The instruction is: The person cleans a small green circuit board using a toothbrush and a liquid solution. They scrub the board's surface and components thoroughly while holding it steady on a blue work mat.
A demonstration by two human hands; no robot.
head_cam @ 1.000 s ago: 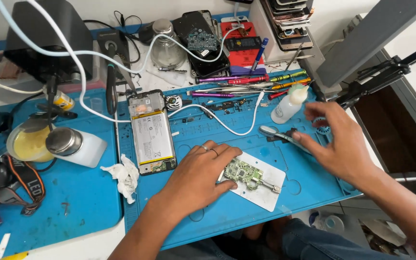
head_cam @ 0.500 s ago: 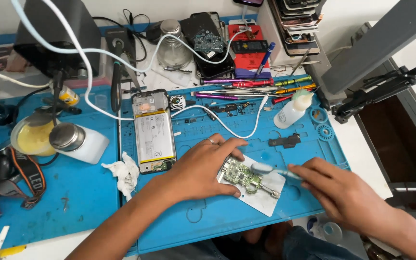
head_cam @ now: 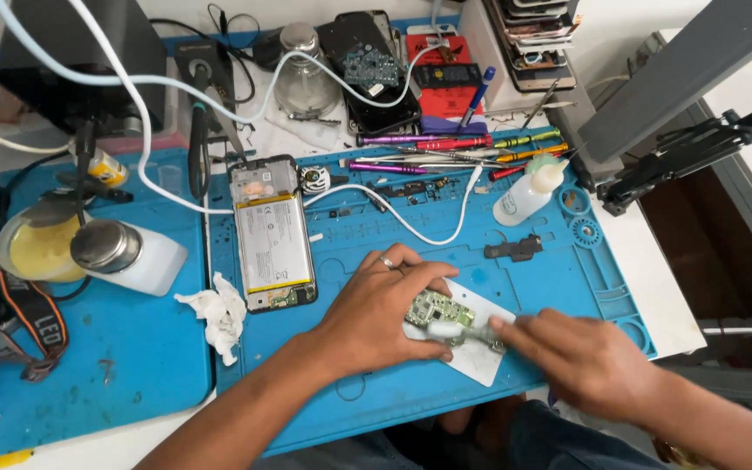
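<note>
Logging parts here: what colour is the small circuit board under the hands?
Green, with silvery metal shields; the circuit board shows in the head view.

Circuit board [head_cam: 433, 310] on pad [head_cam: 479, 365]; opened phone [head_cam: 271, 235] left; bottle [head_cam: 528, 191] behind.

We look down on a phone repair bench — a blue silicone work mat [head_cam: 567, 278], an opened phone [head_cam: 269, 233] with its battery bare, a row of precision screwdrivers [head_cam: 454, 146] and a green circuit board [head_cam: 439, 309].
</note>
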